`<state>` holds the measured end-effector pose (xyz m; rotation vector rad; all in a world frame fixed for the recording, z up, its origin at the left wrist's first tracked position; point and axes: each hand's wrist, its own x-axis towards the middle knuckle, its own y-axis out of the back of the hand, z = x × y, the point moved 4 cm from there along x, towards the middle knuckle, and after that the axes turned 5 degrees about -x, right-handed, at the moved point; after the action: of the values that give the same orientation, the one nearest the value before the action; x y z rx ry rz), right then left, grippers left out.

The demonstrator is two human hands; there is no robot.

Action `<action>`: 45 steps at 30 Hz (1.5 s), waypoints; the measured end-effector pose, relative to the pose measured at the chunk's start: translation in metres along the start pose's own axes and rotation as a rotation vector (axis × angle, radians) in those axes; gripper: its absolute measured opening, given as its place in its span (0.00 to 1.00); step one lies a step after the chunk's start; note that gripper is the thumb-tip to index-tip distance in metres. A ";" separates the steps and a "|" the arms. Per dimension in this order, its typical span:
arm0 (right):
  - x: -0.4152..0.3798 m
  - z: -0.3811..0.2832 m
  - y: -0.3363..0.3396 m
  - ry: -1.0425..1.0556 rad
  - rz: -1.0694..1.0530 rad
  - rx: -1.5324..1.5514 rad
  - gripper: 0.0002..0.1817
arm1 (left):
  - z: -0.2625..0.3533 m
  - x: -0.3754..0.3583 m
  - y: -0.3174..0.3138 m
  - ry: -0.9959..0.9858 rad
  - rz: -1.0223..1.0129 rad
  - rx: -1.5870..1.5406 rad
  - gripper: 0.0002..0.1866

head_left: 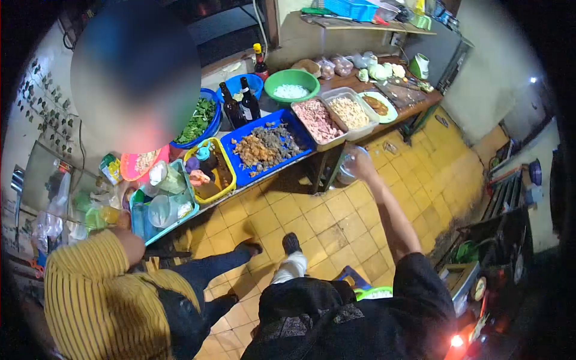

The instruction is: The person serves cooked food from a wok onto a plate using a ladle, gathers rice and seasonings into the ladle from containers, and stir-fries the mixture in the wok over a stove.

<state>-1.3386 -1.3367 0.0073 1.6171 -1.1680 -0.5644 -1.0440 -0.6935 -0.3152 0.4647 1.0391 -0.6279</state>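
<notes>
My right hand [361,162] reaches forward past the table's front edge, with its fingers closed around a clear, cup-like container [346,172]. What is inside the container cannot be made out. Just behind it on the table are a tray of chopped pinkish meat [317,122] and a clear box of pale shredded food [350,113]. To the right of those lies a plate with brown sauce [377,107]. My left hand is out of view.
At left a co-worker in a yellow striped top [102,288] stands by a light-blue basket [193,210] of containers. A blue tray [240,180] of dark and orange food, dark bottles [231,108] and a green basin [292,78] line the table. A flame [457,341] glows low at right.
</notes>
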 end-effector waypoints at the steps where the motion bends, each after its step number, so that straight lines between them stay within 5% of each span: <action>1: 0.037 0.025 -0.011 0.046 0.043 -0.062 0.17 | 0.006 0.005 -0.015 -0.002 0.011 -0.032 0.15; 2: 0.061 0.026 0.004 -0.055 -0.144 -0.042 0.21 | 0.012 0.011 -0.030 -0.012 0.019 -0.064 0.15; 4: 0.107 0.063 -0.004 -0.093 0.069 -0.115 0.26 | 0.031 0.020 -0.055 -0.031 0.035 -0.121 0.16; 8: 0.190 0.139 -0.041 -0.265 -0.235 -0.176 0.35 | 0.064 0.022 -0.100 -0.074 0.085 -0.262 0.16; 10: 0.215 0.174 -0.066 -0.145 -0.062 -0.227 0.35 | 0.074 0.021 -0.118 -0.109 0.140 -0.355 0.16; 12: 0.235 0.156 -0.054 -0.233 -0.276 -0.168 0.44 | 0.095 0.010 -0.139 -0.158 0.219 -0.488 0.16; 13: 0.246 0.155 -0.055 -0.231 -0.310 -0.166 0.49 | 0.105 0.004 -0.149 -0.206 0.231 -0.577 0.16; 14: 0.257 0.155 -0.056 -0.230 -0.345 -0.164 0.54 | 0.117 -0.001 -0.158 -0.531 0.067 -0.653 0.16; 16: 0.308 0.264 -0.152 0.474 -0.376 -0.599 0.45 | 0.165 -0.019 -0.179 -0.426 0.195 -0.677 0.18; 17: 0.311 0.248 -0.139 0.325 -0.490 -0.493 0.44 | 0.165 -0.013 -0.186 -0.489 0.155 -0.799 0.18; 18: 0.312 0.226 -0.124 0.208 -0.577 -0.418 0.42 | 0.196 -0.047 -0.204 -0.428 0.370 -0.628 0.14; 20: 0.315 0.202 -0.101 0.179 -0.657 -0.418 0.39 | 0.195 -0.065 -0.234 -0.413 0.449 -0.764 0.15; 25: 0.300 0.215 -0.111 0.308 -0.364 -0.690 0.30 | 0.100 -0.041 -0.354 -0.131 0.462 -0.919 0.19; 28: 0.293 0.191 -0.099 0.431 -0.403 -0.770 0.28 | 0.024 -0.003 -0.400 -0.190 0.622 -0.245 0.12; 30: 0.316 0.231 -0.140 0.478 -0.387 -0.868 0.25 | 0.015 -0.014 -0.419 -0.135 0.671 -0.286 0.13; 31: 0.321 0.223 -0.133 0.494 -0.358 -0.779 0.21 | 0.007 -0.017 -0.422 -0.109 0.698 -0.304 0.13; 33: 0.325 0.205 -0.102 0.524 -0.309 -0.594 0.14 | -0.013 -0.015 -0.424 -0.176 0.525 -0.831 0.15; 34: 0.316 0.168 -0.062 0.424 -0.397 -0.051 0.12 | -0.020 -0.014 -0.429 -0.216 0.423 -1.086 0.16; 35: 0.317 0.164 -0.058 0.394 -0.386 -0.065 0.11 | -0.012 -0.030 -0.425 -0.071 0.560 -0.982 0.17; 36: 0.318 0.168 -0.055 0.365 -0.373 -0.082 0.11 | -0.028 -0.023 -0.418 -0.186 0.526 -0.806 0.15; 38: 0.323 0.215 -0.103 0.447 -0.723 -0.385 0.24 | -0.050 -0.016 -0.410 -0.150 0.383 -1.301 0.15; 40: 0.311 0.247 -0.147 1.086 -0.146 -0.689 0.27 | -0.031 -0.046 -0.409 0.003 0.636 -1.040 0.14; 44: 0.349 0.329 -0.206 0.502 -0.260 -0.734 0.15 | 0.000 -0.090 -0.401 0.022 0.679 -1.024 0.16; 45: 0.354 0.322 -0.200 0.506 -0.256 -0.703 0.14 | -0.002 -0.091 -0.400 0.041 0.679 -1.083 0.16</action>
<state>-1.3681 -1.7963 -0.2316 1.1870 -0.3231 -0.5930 -1.3475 -0.9632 -0.2592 -0.1480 1.0229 0.5642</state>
